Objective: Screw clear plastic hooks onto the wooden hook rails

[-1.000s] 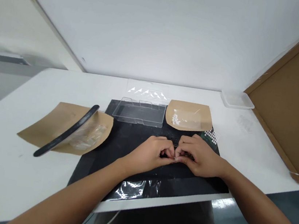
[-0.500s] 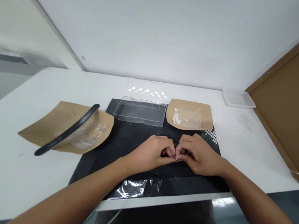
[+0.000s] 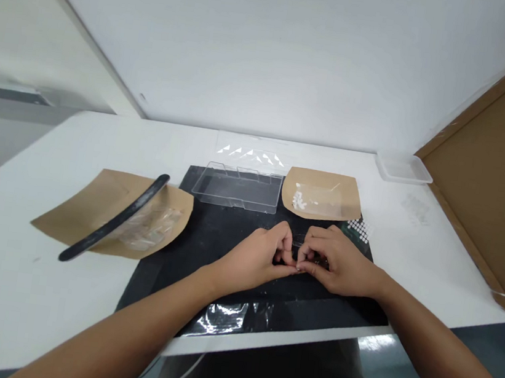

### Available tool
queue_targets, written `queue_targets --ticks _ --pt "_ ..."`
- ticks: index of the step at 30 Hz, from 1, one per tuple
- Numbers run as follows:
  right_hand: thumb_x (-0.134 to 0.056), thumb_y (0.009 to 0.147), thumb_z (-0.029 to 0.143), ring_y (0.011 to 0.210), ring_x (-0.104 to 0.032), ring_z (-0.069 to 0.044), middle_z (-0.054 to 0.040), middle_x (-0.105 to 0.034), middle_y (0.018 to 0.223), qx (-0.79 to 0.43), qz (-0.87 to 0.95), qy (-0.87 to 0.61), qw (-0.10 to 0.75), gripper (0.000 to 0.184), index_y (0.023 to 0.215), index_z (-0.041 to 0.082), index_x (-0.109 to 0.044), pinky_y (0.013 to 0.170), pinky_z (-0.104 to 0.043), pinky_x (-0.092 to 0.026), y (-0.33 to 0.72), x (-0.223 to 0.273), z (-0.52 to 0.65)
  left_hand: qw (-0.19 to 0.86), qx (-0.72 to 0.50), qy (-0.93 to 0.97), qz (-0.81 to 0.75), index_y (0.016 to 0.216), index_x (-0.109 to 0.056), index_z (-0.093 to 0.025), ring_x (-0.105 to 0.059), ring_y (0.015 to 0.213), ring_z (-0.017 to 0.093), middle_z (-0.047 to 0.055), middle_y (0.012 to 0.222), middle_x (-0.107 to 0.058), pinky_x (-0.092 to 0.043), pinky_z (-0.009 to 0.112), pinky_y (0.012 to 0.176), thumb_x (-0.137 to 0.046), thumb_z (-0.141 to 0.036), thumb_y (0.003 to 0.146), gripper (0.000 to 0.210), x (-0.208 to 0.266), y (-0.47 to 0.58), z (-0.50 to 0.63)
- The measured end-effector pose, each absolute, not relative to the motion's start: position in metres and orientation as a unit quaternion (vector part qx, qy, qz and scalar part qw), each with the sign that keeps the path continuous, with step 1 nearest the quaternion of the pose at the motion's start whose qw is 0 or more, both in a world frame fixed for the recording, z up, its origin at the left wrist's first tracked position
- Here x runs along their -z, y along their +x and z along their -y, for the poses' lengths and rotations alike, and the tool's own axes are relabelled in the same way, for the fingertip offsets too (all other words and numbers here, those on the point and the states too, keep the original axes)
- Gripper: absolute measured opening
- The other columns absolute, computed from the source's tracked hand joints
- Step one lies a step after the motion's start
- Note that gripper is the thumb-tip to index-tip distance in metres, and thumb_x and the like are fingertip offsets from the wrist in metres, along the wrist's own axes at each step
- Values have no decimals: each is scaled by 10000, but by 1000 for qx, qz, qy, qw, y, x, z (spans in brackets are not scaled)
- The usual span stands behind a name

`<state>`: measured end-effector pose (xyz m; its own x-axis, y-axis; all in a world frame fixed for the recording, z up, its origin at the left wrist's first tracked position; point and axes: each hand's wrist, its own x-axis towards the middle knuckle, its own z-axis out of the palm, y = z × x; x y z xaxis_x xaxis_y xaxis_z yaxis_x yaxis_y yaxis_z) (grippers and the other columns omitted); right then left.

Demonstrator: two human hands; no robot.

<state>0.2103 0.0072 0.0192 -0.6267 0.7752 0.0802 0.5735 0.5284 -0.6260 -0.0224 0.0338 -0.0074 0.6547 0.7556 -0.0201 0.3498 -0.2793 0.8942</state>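
Left hand [image 3: 257, 258] and right hand [image 3: 340, 265] met in a pinch over one black mat [image 3: 221, 247].
Both were closed at the fingertips; whether they gripped anything could not be told. One small clear item [image 3: 298, 241] showed between them, just beyond. Farther out lay one clear plastic tray [image 3: 234, 204] and one brown tray [image 3: 350, 197]; well left of the left hand, a second brown tray [image 3: 78, 206] bore one black file [image 3: 115, 222].

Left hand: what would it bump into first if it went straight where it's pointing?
Probably the right hand, just ahead of the left hand; whether they touch is hard to tell.
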Motion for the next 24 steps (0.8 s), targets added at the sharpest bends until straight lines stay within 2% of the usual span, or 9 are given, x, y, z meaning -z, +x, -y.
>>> queue_targets --ticks 6,10,14,20,24 --pt "-841 924 258 798 -623 -132 45 -659 824 -296 832 -423 201 56 892 254 -795 863 -345 -328 211 -20 -7 480 -209 775 -354 875 -483 -224 -703 669 146 -42 762 -728 -494 238 603 -871 -300 853 395 9 -23 -35" --pt "-905 858 276 749 -616 -128 51 -663 769 -300 812 -448 223 104 844 256 -804 817 -331 -342 210 -19 -8 469 -207 782 -355 866 -486 -224 -712 667 157 -33 765 -740 -480 243 587 -871 -304 852 394 9 -23 -35" --pt "-940 800 281 811 -622 -159 49 -680 767 -259 809 -472 237 151 871 281 -806 868 -354 -331 208 -17 -9 471 -208 784 -346 877 -476 -227 -719 661 153 -43 755 -747 -478 239 595 -852 -246 865 377 7 -22 -35" --pt "-859 874 249 802 -609 -157 51 -673 756 -245 807 -474 254 73 875 276 -791 907 -372 -324 208 -15 -6 490 -200 772 -351 906 -462 -234 -752 720 166 -37 802 -782 -495 245 634 -849 -232 871 388 6 -22 -34" --pt "-847 902 325 812 -620 -164 52 -680 767 -247 808 -456 279 95 950 276 -780 907 -372 -338 210 -18 -4 497 -213 768 -345 922 -464 -238 -750 717 167 -51 780 -754 -504 250 646 -848 -247 867 388 9 -22 -34"
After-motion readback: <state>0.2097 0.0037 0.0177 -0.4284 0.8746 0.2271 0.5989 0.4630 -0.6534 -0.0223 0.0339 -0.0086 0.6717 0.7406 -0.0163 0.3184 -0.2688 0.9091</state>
